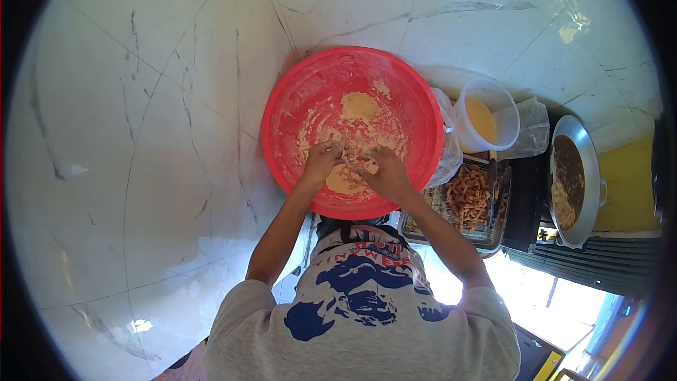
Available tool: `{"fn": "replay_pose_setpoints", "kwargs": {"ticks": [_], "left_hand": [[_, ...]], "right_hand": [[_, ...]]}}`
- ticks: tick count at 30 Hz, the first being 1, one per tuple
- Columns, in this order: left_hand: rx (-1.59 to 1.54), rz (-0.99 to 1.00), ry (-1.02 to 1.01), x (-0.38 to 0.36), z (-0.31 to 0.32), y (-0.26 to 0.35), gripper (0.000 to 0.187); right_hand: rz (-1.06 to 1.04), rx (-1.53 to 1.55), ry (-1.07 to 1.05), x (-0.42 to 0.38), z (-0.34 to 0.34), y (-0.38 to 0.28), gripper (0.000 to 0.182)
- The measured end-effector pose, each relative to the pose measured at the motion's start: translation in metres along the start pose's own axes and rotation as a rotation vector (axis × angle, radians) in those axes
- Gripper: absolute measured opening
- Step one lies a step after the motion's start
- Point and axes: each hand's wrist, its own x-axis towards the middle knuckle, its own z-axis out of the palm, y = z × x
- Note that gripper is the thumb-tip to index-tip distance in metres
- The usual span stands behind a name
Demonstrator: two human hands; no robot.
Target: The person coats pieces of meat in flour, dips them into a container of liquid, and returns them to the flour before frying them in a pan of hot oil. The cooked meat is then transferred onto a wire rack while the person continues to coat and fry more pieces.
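A wide red plastic basin (282, 127) stands in front of me, its inside smeared with pale flour. Clumps of floury mixture (360, 106) lie at its far side, and more pale flour (344, 180) is heaped at the near side. Both of my hands are inside the basin, a short gap apart, with flour on the fingers. My left hand (324, 159) has its fingers curled in over the mixture. Opposite it, my right hand (384, 171) is also curled, its fingertips at some small flour-coated pieces. What the fingers hold is too small to name.
Right of the basin are a plastic bag (446, 159) and a clear tub of yellowish contents (490, 85). Brown fried strips (468, 194) sit on a rack in a tray (416, 229), with tongs alongside. Farther right, a large metal pan (591, 169) holds dark oil and frying pieces. Marbled tiles surround the basin.
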Motion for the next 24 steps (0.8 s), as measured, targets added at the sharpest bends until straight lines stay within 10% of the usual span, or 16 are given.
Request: {"fn": "replay_pose_setpoints", "kwargs": {"ticks": [24], "left_hand": [[-0.053,0.269,-0.001,-0.005,0.017,0.0,0.02]], "right_hand": [[-0.221,0.042,0.09,0.006,-0.005,0.0,0.024]]}}
